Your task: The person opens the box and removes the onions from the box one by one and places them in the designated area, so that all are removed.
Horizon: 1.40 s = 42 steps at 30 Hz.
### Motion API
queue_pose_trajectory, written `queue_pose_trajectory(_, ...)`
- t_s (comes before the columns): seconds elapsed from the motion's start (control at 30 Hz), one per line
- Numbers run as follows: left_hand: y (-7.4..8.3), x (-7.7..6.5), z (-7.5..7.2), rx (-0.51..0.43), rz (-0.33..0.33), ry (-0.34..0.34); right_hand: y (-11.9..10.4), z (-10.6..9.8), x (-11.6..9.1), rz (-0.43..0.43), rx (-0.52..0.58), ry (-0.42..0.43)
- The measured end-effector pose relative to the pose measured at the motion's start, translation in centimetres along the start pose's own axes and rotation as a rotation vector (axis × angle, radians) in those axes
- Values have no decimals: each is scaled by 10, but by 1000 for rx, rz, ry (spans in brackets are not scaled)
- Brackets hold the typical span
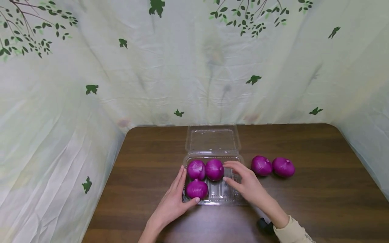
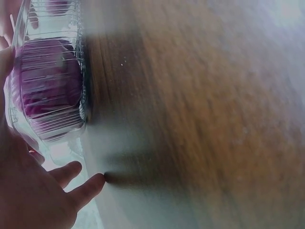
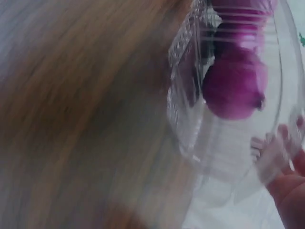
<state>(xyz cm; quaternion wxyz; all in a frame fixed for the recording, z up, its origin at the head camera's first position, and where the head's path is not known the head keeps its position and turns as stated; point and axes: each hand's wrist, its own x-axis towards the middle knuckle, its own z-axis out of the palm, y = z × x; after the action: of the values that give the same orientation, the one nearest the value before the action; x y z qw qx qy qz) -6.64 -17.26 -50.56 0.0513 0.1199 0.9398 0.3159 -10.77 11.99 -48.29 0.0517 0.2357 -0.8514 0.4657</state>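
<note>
A clear plastic clamshell container [image 1: 223, 194] stands with its lid [image 1: 212, 140] folded back. Three red onions lie inside: a back-left onion [image 1: 196, 169], a back-right onion [image 1: 215, 169] and a front-left onion [image 1: 197, 189]. My left hand [image 1: 170, 202] rests along the container's left side, fingers extended, thumb at the front rim by the front-left onion. Over the container's right half is my right hand [image 1: 250, 185], thumb and fingers parted, fingertips right beside the back-right onion. The right wrist view shows that onion [image 3: 236, 86] through the container wall, blurred.
Two more red onions, one nearer the container [image 1: 261, 165] and one farther right [image 1: 283, 167], sit side by side on the brown wooden table [image 1: 146, 158]. A pale curtain [image 1: 194, 74] printed with leaves hangs behind the table. Something black [image 1: 265, 225] shows under the right wrist.
</note>
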Motion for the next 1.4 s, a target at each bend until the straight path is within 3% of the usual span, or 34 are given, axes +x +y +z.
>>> queue_pose_trajectory(0.3, 0, 0, 2, -12, 3, 7, -2, 17, 10, 100, 14, 13)
queue_pose_trajectory(0.93, 0, 1, 2, 2, 7, 7, -3, 47, 26, 270, -105, 13)
queue_pose_trajectory(1.4, -1, 1, 3, -2, 6, 7, -3, 46, 25, 299, -55, 32)
